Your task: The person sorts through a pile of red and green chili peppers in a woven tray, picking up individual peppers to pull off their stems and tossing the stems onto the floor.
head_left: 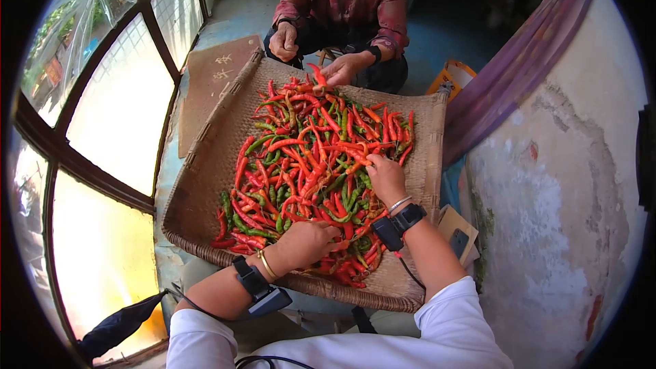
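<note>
A shallow woven basket (426, 143) at mid-frame is filled with red and green peppers (301, 164). These are touched by the left hand (307, 242), lower centre, and right hand (387, 181), fingers bent; whether any is gripped cannot be told. The basket is flanked by windows (113, 106), left, and a stained wall (547, 184), right.

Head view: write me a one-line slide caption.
Left hand and right hand among red and green chili peppers in a woven tray, another person opposite.
</note>
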A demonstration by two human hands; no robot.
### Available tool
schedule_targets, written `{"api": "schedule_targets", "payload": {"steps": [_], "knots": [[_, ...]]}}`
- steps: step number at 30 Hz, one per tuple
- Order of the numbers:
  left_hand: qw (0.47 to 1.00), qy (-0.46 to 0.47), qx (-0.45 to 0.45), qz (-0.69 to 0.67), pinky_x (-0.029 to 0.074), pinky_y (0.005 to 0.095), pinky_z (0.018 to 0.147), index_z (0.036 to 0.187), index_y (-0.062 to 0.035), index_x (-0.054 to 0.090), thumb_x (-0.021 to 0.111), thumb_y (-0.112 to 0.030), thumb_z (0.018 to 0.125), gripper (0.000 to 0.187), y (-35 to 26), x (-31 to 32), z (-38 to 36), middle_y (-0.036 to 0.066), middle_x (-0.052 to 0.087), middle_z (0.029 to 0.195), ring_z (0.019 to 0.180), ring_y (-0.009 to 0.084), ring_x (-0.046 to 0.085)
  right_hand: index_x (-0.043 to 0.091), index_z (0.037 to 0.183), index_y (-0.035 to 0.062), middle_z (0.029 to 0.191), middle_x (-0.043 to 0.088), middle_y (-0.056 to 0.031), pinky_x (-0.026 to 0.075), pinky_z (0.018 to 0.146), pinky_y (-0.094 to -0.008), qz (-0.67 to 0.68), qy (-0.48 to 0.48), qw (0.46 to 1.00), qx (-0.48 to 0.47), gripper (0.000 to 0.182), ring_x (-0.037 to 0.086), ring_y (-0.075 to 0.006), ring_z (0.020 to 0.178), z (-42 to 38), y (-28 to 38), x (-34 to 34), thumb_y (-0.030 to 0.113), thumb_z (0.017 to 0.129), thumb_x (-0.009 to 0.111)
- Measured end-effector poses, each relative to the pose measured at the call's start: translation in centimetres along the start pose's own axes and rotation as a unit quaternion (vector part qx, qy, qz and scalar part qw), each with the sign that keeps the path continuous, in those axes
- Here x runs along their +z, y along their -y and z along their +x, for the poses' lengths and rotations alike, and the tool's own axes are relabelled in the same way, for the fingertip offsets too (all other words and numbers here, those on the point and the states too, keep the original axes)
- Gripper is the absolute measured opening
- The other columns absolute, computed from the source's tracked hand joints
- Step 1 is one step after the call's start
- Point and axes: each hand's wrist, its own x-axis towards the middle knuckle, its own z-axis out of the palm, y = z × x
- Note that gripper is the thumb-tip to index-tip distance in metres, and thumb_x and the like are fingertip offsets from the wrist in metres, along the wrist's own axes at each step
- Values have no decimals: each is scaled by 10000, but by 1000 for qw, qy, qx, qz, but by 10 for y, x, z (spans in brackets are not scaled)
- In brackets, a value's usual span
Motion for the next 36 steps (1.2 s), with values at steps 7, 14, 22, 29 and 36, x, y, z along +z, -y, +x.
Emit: {"api": "schedule_targets", "payload": {"steps": [7, 14, 22, 29, 36], "knots": [[961, -255, 72, 74, 470, 317, 710, 1063, -52, 500, 654, -102, 666, 429, -3, -15, 12, 108, 568, 914, 846, 251, 566, 586, 874, 30, 735, 585, -159, 461, 580, -341, 200, 90, 966, -138, 144, 585, -306, 668, -52, 76, -62, 19, 739, 537], [970, -114, -48, -208, 483, 324, 625, 1104, -42, 472, 626, -101, 732, 407, 2, 4, 10, 118, 602, 782, 710, 264, 604, 566, 910, -7, 724, 595, -52, 467, 556, -203, 549, 261, 788, 102, 140, 558, -76, 598, -66, 67, -81, 46, 840, 456], [988, -114, -4, -108, 474, 321, 568, 995, -112, 561, 675, -162, 648, 369, -7, -1, 16, 75, 578, 724, 673, 238, 587, 560, 890, -12, 724, 595, -107, 469, 525, -216, 720, 373, 576, 104, 119, 571, -134, 573, -84, 49, -90, 50, 834, 475], [978, -161, 103, -84, 462, 314, 545, 888, -99, 574, 679, -135, 612, 298, -13, 3, 14, 52, 562, 765, 660, 222, 560, 560, 807, -14, 669, 577, -148, 430, 453, -257, 793, 386, 463, 88, 100, 542, -186, 509, -100, 40, -85, 68, 820, 505], [956, 39, -12, -291, 431, 260, 491, 860, -45, 549, 578, -182, 813, 148, -9, 6, 8, 28, 569, 701, 553, 158, 536, 521, 1023, 27, 688, 584, -90, 432, 510, -266, 871, 176, 441, 126, 227, 514, -143, 557, -87, 35, -90, 145, 834, 478]]}}
